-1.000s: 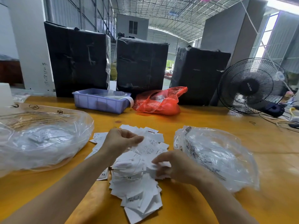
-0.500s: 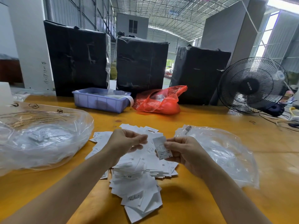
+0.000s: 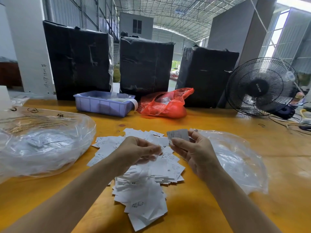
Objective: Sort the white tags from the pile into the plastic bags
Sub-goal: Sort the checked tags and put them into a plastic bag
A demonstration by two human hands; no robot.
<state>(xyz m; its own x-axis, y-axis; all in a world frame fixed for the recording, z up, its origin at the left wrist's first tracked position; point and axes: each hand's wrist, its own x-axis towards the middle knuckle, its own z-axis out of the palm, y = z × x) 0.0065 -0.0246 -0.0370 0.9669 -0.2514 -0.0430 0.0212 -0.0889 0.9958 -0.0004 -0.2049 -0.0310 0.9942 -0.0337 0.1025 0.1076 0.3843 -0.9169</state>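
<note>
Change: half a second ago my right hand (image 3: 200, 153) held one tag (image 3: 178, 135) low, just above the pile (image 3: 143, 179); now it is lifted higher and nearer the right bag. A second ago both hands were down in the pile. I judge the tag is picked, read, and about to be bagged.

Left bag (image 3: 42, 145): clear plastic, bulging, lying on the tabletop (image 3: 210, 207) well left of the pile. White tags show through it, so it already holds a good share.

Left hand (image 3: 139, 151): hovering over the middle of the pile, fingers curled in with a white tag edge at the fingertips. I cannot tell for certain whether my grip is pinching a tag or only touching the heap.

Pile: loose white tags spread between my forearms, some printed "XS". Many remain, so the sorting is far from finished.

Right hand: my grip is pinched on the single tag, thumb and fingers on its lower edge, the tag upright above the pile's right edge.

Right bag (image 3: 235, 162): clear plastic, flatter than the left, lying just beside my right hand. What it holds is hard to make out.

Behind: a purple tray (image 3: 102, 105) and a red bag (image 3: 165, 105) at the far edge, both untouched.
</note>
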